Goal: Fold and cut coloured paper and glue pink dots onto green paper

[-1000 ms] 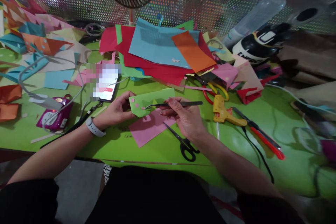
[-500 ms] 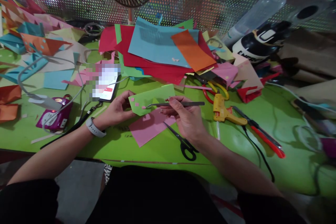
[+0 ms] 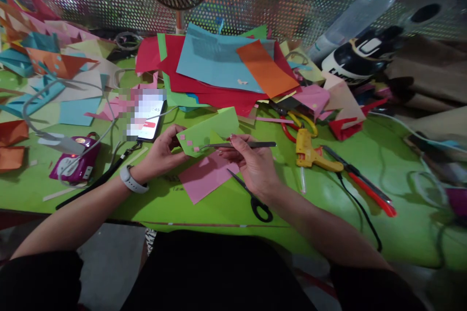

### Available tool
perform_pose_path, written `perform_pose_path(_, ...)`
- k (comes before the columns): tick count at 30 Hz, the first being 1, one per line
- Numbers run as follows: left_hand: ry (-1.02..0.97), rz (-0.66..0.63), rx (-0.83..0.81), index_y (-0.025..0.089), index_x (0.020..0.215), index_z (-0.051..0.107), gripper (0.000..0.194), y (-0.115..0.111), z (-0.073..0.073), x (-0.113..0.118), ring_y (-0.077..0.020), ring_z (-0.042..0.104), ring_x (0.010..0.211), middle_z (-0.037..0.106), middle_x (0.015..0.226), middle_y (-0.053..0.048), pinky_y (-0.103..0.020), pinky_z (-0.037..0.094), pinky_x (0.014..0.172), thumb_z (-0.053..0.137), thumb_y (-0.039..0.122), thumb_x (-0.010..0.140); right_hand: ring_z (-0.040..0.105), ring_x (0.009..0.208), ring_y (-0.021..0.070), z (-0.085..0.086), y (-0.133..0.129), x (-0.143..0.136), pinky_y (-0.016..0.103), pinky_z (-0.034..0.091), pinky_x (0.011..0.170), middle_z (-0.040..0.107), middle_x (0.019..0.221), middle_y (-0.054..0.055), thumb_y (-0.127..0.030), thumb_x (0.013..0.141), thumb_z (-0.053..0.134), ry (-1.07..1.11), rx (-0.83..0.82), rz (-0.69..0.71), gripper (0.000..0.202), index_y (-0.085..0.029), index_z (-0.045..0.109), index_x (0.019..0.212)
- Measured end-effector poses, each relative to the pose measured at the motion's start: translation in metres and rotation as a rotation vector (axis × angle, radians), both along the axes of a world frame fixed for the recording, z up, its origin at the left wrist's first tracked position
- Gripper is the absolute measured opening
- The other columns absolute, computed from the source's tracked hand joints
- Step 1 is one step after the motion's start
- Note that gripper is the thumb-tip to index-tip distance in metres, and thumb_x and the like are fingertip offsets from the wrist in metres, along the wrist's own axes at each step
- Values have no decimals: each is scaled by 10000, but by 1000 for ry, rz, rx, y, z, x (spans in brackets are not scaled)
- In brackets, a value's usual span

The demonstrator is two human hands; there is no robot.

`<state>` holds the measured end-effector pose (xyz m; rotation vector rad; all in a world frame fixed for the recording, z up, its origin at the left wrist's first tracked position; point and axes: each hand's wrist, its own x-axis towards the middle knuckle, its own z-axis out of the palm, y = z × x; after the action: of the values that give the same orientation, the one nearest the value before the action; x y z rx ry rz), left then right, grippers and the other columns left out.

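Note:
My left hand (image 3: pixel 166 150) grips the left edge of a light green paper piece (image 3: pixel 226 124), held tilted above the table. Three small pink paper squares (image 3: pixel 189 143) lie along its left part. Tweezers (image 3: pixel 255 145) are pinched in my right hand (image 3: pixel 255 165), their bent tip close to the lowest pink square; whether they touch it I cannot tell. Below the green piece a pink paper sheet (image 3: pixel 200 184) rests on the table. Black-handled scissors (image 3: pixel 260 209) lie beside it, under my right wrist, partly covered.
Stacked coloured paper (image 3: pixel 215 63) lies behind my hands. A lit phone (image 3: pixel 146 119) and a purple power box (image 3: pixel 73 163) with cables are on the left. On the right are a yellow glue gun (image 3: pixel 310 153), a red-handled cutter (image 3: pixel 368 189) and a bottle (image 3: pixel 350 60).
The green paper is tilted up slightly more at its right end. The tweezers' tip has drawn back a little to the right from the lowest pink square.

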<state>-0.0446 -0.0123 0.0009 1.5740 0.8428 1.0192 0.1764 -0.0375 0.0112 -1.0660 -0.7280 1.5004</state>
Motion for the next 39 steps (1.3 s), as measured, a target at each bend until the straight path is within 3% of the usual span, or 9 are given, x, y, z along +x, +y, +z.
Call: perform_pose_path(39, -29, 4, -40, 205, 1007, 518, 397, 1, -2, -1, -129, 605, 816, 576, 944, -8, -269, 533, 759, 815, 358, 792, 742, 572, 147, -2, -3, 1, 244, 622, 566, 781, 718, -3, -410, 772, 830, -72, 75, -8, 257, -210, 686, 846)
